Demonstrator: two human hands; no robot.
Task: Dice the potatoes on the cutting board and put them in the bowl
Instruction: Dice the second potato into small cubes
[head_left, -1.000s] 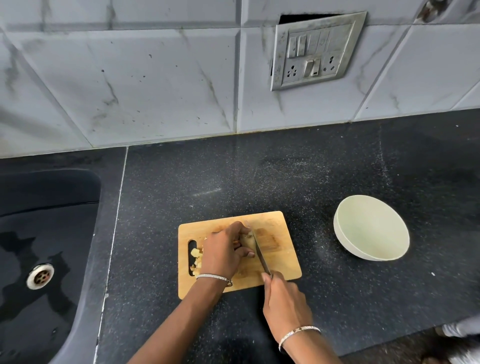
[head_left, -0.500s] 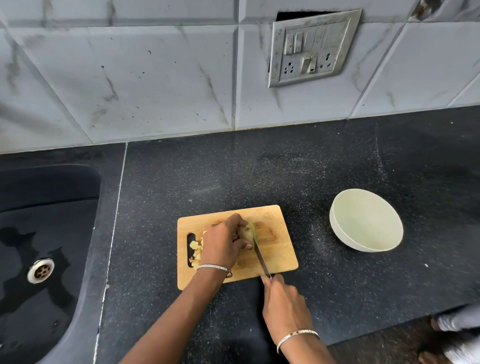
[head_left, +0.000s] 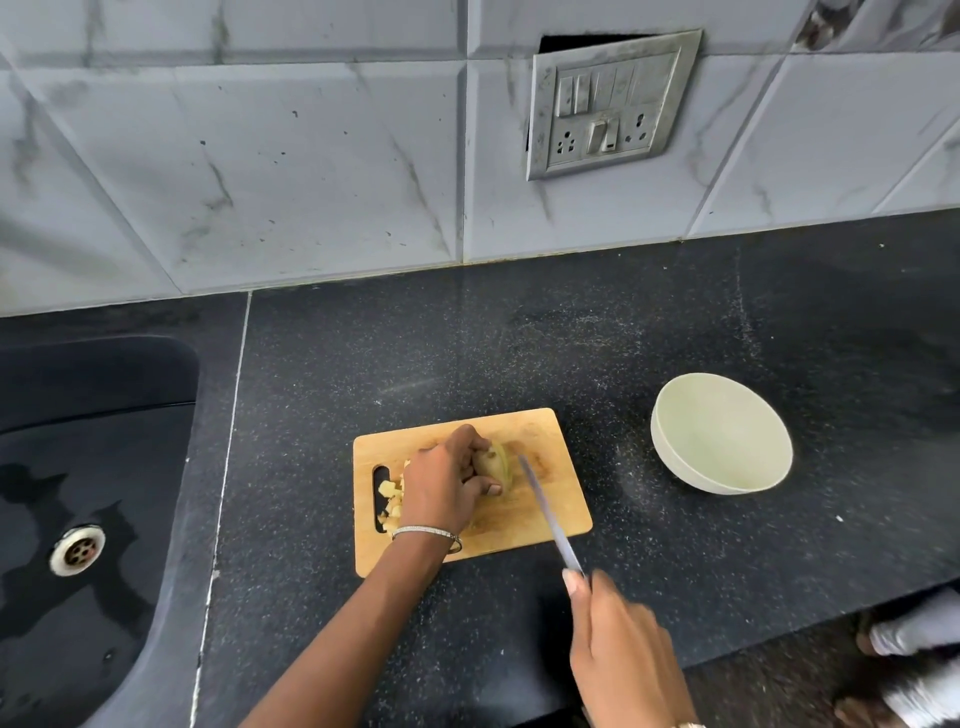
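On the middle of the wooden cutting board (head_left: 524, 530), the left hand (head_left: 447, 488) curls its fingers over a partly cut potato (head_left: 494, 462) and pins it down. Most of the potato is hidden, so its long axis cannot be told. Diced pieces (head_left: 390, 500) lie heaped at the board's left end, beside its handle slot. The right hand (head_left: 623, 649), off the board's near edge, grips the handle of a knife (head_left: 545, 512). The knife's long axis runs diagonally over the board, and its tip points away from the person, just right of the potato. A pale bowl (head_left: 670, 457) stands upright on the dark counter (head_left: 519, 338), right of the board and apart from it.
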